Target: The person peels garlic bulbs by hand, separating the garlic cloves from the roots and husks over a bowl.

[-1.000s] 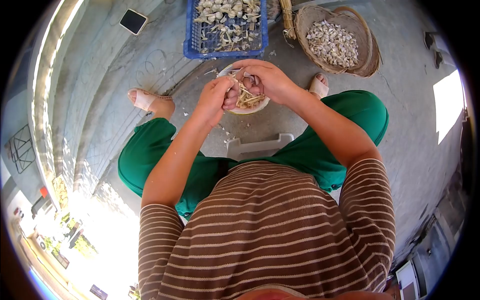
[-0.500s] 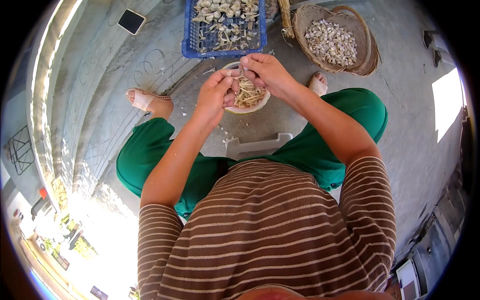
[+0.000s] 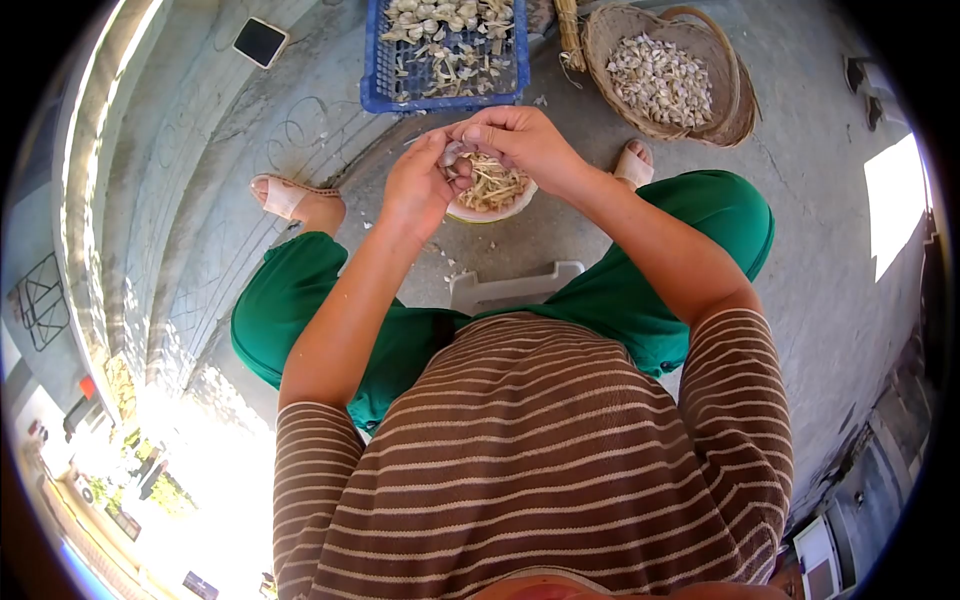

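Note:
Over a pale bowl [image 3: 519, 207], my left hand [image 3: 421, 184] is closed around a garlic bulb [image 3: 454, 155] with purplish-white skin. My right hand [image 3: 520, 142] meets it from the other side, its fingers pinched at the bulb's upper part. The right fingertips partly hide the garlic, so its far side cannot be made out. Inside the bowl lie thin, dry, straw-coloured garlic stems and skins [image 3: 492, 184].
Beyond my hands stands a blue plastic crate [image 3: 440, 104] holding garlic bulbs and scraps. A wicker basket [image 3: 598, 50] of loose cloves sits at upper right, beside a straw bundle [image 3: 570, 35]. A phone-like slab [image 3: 261, 42] lies at upper left.
My hands have come closer together, and the left has turned so the bulb now shows between them. The right hand has shifted slightly left.

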Tool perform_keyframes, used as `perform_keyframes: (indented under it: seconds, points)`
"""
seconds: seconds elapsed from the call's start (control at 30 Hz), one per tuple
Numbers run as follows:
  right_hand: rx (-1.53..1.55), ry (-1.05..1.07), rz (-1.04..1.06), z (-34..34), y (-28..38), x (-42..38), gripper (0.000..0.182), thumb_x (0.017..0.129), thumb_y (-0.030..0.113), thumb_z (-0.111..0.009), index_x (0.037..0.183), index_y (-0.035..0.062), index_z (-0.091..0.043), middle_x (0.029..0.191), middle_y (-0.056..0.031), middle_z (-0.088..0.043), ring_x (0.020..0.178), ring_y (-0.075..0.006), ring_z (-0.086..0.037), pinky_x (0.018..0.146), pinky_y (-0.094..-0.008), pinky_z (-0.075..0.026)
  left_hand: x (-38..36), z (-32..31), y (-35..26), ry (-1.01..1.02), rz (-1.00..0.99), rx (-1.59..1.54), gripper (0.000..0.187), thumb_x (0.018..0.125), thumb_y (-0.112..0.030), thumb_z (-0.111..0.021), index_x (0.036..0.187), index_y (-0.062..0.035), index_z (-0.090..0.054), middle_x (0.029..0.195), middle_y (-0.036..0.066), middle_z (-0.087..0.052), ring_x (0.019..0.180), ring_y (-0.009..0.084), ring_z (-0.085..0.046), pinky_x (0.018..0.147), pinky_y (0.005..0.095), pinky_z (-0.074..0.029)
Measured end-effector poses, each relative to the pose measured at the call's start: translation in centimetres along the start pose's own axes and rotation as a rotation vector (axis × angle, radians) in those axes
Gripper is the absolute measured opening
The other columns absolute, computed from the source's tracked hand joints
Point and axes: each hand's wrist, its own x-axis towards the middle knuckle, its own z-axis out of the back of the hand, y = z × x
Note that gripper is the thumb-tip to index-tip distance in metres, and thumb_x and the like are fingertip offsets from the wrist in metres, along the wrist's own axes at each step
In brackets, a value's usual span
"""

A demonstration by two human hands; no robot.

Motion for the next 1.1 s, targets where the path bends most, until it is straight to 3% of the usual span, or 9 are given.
perform_keyframes:
  seconds: [0.13,0.27,0.37,0.47,0.53,0.63,0.77,0.93,1.1]
  points:
    - [-0.478,-0.003,0.217,-0.1,-0.7,0.0,0.022,0.090,0.018,-0.055,0.099,0.0007,-0.065,0.085,-0.0059,-0.066,0.068,-0.0125,-0.061,0.064,-0.0253,-0.049,-0.2,-0.4,0.1,0.005,0.049,0.057,0.027,0.094,-0.030,-0.050,0.100,-0.0041,-0.054,0.086,0.004,-0.054,0.074,0.0148,-0.050,0.063,0.0272,-0.043]
    - [-0.547,0.041,0.193,-0.3,-0.8,0.0,0.022,0.090,0.019,-0.054,0.101,0.0026,-0.064,0.082,-0.0059,-0.066,0.068,-0.0119,-0.061,0.064,-0.0253,-0.048,-0.1,-0.6,0.2,-0.003,0.065,0.035,0.024,0.092,-0.029,-0.054,0.096,-0.0048,-0.055,0.081,0.003,-0.052,0.070,0.0140,-0.047,0.057,0.0255,-0.039]
    - [-0.485,0.095,0.278,-0.2,-0.8,0.1,0.031,0.093,0.025,-0.049,0.109,0.0000,-0.059,0.077,-0.0056,-0.064,0.065,-0.0137,-0.059,0.061,-0.0260,-0.047,0.1,-0.7,-0.2,-0.008,0.066,0.032,0.021,0.092,-0.024,-0.053,0.098,-0.0040,-0.054,0.078,0.003,-0.050,0.067,0.0133,-0.044,0.054,0.0238,-0.036]
    - [0.017,0.080,-0.021,0.3,-0.3,-0.2,0.040,0.096,0.031,-0.043,0.119,-0.0019,-0.051,0.076,-0.0059,-0.061,0.066,-0.0154,-0.058,0.061,-0.0267,-0.046,0.1,-0.6,-0.6,-0.028,0.022,-0.005,0.015,0.087,-0.004,-0.050,0.101,-0.0013,-0.049,0.078,0.007,-0.050,0.064,0.0143,-0.045,0.051,0.0248,-0.036]
    - [0.425,0.111,-0.044,0.9,-0.2,0.1,0.048,0.099,0.034,-0.034,0.130,-0.0017,-0.041,0.091,-0.0083,-0.057,0.076,-0.0164,-0.051,0.068,-0.0274,-0.044,0.2,-0.6,-0.8,-0.023,0.017,-0.037,0.021,0.083,0.000,-0.048,0.104,-0.0005,-0.047,0.079,0.007,-0.050,0.064,0.0148,-0.045,0.051,0.0250,-0.036]
    - [0.599,0.003,-0.071,0.6,0.2,0.0,0.049,0.099,0.033,-0.033,0.129,-0.0034,-0.041,0.106,-0.0128,-0.055,0.089,-0.0196,-0.054,0.076,-0.0281,-0.046,0.2,-0.4,-1.0,-0.022,0.009,-0.087,0.031,0.078,0.007,-0.044,0.108,0.0007,-0.044,0.081,0.009,-0.051,0.065,0.0157,-0.046,0.052,0.0259,-0.037]
    - [0.635,-0.010,-0.041,0.4,0.2,0.2,0.042,0.097,0.023,-0.038,0.129,-0.0052,-0.040,0.114,-0.0156,-0.054,0.096,-0.0220,-0.056,0.082,-0.0280,-0.047,0.1,-0.6,-1.1,-0.056,-0.043,-0.095,0.034,0.077,0.007,-0.043,0.111,0.0010,-0.043,0.086,0.011,-0.053,0.068,0.0183,-0.048,0.056,0.0278,-0.040]
    - [0.419,-0.131,-0.034,0.2,0.9,-0.2,0.026,0.090,0.000,-0.047,0.115,-0.0057,-0.052,0.102,-0.0152,-0.060,0.085,-0.0193,-0.060,0.069,-0.0261,-0.051,0.5,0.5,-0.6,-0.031,-0.053,-0.050,0.028,0.085,-0.002,-0.046,0.113,-0.0007,-0.047,0.094,0.010,-0.055,0.083,0.0205,-0.053,0.073,0.0321,-0.045]
    - [0.436,-0.174,-0.101,1.2,-2.4,0.6,0.023,0.094,0.017,-0.047,0.105,-0.0006,-0.056,0.091,-0.0073,-0.059,0.075,-0.0158,-0.059,0.063,-0.0262,-0.049,0.5,-0.3,-0.5,0.020,-0.106,-0.153,0.023,0.092,-0.013,-0.046,0.111,0.0006,-0.050,0.094,0.011,-0.056,0.085,0.0210,-0.053,0.075,0.0317,-0.045]
